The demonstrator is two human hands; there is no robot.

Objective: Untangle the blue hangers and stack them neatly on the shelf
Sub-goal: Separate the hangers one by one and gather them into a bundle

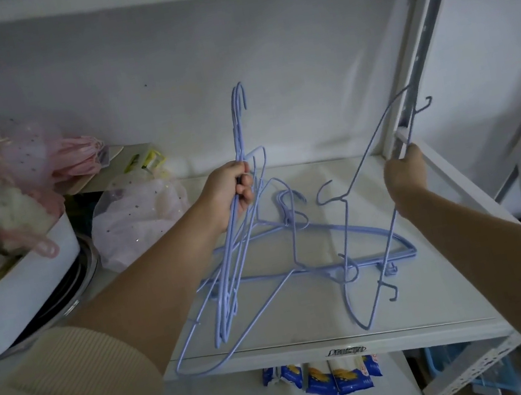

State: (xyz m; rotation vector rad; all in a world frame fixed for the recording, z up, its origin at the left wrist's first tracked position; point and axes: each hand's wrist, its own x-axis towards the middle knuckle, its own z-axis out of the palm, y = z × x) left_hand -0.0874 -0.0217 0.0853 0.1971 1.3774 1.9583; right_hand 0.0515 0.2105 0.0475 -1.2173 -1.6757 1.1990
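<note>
My left hand (236, 187) is closed around a bunch of thin blue wire hangers (230, 272) held upright, hooks pointing up, lower ends hanging over the shelf's front edge. A single blue hanger (348, 251) stands on end in the grip of my right hand (406, 171), its hook pointing left and its lower corner near the front of the shelf. More blue hangers (362, 228) lie flat on the white shelf (410, 303) between and behind the two hands, one crossing under the left bunch.
A white tub (23, 284) stuffed with pink and white bags sits at the left, next to a dotted plastic bag (140, 215). A metal shelf post (426, 39) rises at the right. Blue packets (336, 379) lie on the shelf below.
</note>
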